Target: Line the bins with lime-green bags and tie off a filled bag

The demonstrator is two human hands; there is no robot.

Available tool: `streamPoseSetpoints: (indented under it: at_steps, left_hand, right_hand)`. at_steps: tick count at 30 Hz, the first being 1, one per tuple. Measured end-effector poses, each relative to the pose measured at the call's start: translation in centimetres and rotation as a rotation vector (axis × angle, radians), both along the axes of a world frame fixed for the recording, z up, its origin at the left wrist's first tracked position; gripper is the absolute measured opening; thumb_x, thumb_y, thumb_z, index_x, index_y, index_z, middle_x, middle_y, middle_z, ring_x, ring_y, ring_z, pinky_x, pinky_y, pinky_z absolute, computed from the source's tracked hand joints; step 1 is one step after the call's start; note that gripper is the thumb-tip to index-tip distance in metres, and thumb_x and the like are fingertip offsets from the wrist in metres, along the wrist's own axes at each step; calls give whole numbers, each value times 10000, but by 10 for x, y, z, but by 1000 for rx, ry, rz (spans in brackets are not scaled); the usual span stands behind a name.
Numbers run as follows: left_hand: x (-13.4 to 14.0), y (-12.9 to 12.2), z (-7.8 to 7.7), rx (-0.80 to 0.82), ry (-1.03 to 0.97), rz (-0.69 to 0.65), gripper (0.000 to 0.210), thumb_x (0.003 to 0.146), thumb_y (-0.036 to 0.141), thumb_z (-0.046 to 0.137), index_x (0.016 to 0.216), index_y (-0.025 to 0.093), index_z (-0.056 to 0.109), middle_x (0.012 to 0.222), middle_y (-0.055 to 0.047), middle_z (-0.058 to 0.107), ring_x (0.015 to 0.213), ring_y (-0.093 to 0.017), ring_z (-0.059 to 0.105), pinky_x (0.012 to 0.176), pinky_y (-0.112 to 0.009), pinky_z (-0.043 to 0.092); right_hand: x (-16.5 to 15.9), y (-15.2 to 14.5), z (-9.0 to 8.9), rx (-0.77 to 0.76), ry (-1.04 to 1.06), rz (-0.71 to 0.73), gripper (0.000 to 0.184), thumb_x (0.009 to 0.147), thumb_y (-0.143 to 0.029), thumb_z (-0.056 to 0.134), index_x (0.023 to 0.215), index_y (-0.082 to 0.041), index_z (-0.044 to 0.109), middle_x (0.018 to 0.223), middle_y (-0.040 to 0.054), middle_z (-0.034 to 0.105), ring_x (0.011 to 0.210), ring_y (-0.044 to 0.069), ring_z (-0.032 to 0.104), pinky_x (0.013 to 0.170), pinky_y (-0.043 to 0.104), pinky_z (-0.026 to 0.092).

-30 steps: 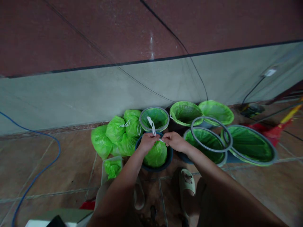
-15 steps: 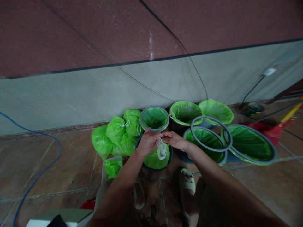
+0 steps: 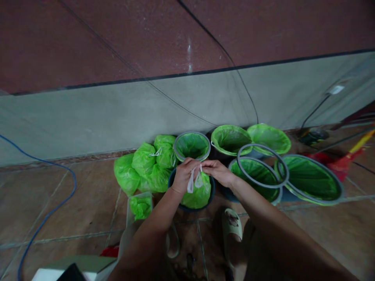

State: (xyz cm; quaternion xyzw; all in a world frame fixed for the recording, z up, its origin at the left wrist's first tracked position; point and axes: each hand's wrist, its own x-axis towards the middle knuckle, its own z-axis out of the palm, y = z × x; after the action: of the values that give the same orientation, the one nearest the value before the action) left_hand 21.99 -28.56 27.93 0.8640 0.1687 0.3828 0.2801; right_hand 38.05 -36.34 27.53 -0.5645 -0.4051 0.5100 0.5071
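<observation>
Pinches ties [image 3: 190, 185] in left hand [image 3: 183, 175] and right hand [image 3: 220, 172], close together over the bin [image 3: 213, 191]; has the bag [image 3: 198, 196] just below both, inside the bin.

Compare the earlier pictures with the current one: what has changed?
A second ago the left hand and right hand were slightly apart, with a white drawstring sticking up above the left. The hands have since come together, and the drawstring's loops hang down over the green bag below. No clear release shows. The tied bags and grey ring stayed put.
</observation>
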Motion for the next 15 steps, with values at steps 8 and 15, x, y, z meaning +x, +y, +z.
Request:
streamPoseSetpoints:
  at_steps: [8, 15]
  left_hand:
    - [3, -4, -3, -29, 21, 18, 134, 921, 205, 596, 828, 179, 688, 793, -21, 640, 740, -131, 621, 676, -241, 487]
    - [-1, -1, 1, -55, -18, 95, 117, 909, 196, 606, 823, 182, 685, 793, -16, 662, 751, -129, 641, 718, -241, 496]
  right_hand:
    - [7, -3, 16, 141, -1134, -143, 151, 850, -186, 546, 891, -169, 690, 979, 104, 682, 945, 227, 614, 852, 321, 454]
    - [42, -11, 17, -342, -1211, -500, 280, 864, -225, 604, 1109, -125, 694, 1072, 177, 703, 1007, 289, 656, 854, 356, 467]
